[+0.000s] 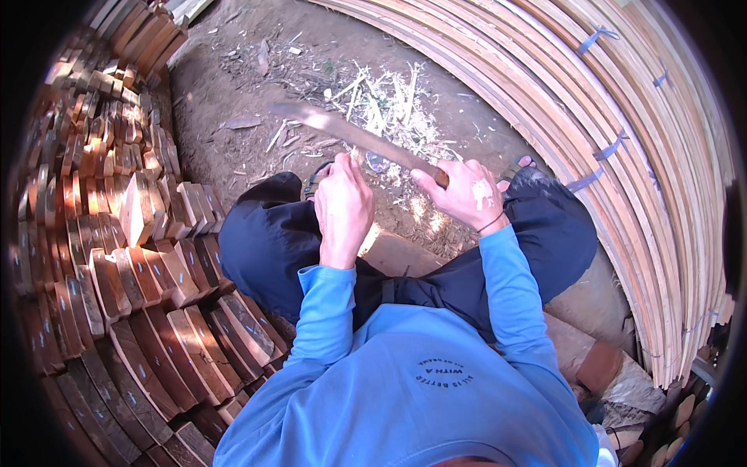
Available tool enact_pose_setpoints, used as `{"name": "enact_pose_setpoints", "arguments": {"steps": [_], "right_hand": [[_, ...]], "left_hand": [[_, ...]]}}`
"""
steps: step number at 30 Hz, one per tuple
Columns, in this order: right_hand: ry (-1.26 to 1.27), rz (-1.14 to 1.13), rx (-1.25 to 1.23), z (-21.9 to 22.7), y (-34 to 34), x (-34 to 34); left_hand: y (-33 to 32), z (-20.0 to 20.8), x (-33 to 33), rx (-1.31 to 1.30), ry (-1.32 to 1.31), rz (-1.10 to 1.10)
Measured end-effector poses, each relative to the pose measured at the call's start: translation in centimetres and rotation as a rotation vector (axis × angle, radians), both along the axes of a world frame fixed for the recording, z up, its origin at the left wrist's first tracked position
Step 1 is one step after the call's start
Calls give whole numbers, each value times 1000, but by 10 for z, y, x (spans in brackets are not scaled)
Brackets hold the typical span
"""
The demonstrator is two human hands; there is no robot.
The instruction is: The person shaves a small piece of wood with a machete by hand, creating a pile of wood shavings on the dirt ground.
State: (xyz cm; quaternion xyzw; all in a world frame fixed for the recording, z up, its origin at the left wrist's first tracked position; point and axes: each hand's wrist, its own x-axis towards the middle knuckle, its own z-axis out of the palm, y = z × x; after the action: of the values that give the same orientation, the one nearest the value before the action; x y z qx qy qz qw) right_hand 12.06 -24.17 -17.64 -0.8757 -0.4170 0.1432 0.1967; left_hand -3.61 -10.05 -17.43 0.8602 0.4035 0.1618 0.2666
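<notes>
A long machete point(366, 140) with a dark, worn blade points away to the far left. My right hand point(467, 194) is closed around its short wooden handle point(442, 177). Pale smears mark the back of that hand, and a thin dark band circles the wrist. Close to the near side of the blade, my left hand point(345, 202) has its fingers curled together. What those fingers pinch, if anything, is too hidden to make out. Beyond both hands, pale wood shavings point(389, 105) lie on the dirt ground.
Stacks of cut wooden blocks point(148, 272) rise along my left side. Long bundled wood strips point(591, 132), tied with blue bands, curve along the right. My legs are spread in dark trousers point(261, 226). A brick-coloured block point(599, 366) sits at the lower right.
</notes>
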Motion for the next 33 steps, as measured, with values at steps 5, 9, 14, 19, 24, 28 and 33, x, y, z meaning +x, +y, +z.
{"name": "enact_pose_setpoints", "arguments": {"steps": [5,9,14,19,24,28,33], "right_hand": [[205,-203,35,-9,1,33],[274,-194,274,-13,-8,29],[478,-140,458,-2,-17,25],[491,-21,474,9,-25,19],[367,92,339,18,-24,12],[353,169,313,15,-18,5],[421,193,360,15,-14,2]], "left_hand": [[-10,9,-2,-134,-132,-71],[-9,13,7,-332,-267,12],[-2,7,2,-654,-474,63],[-1,1,1,-1113,-741,3],[-6,22,3,-1353,-839,-81],[-9,34,3,-1365,-747,-83],[-14,26,3,-1274,-861,-80]]}}
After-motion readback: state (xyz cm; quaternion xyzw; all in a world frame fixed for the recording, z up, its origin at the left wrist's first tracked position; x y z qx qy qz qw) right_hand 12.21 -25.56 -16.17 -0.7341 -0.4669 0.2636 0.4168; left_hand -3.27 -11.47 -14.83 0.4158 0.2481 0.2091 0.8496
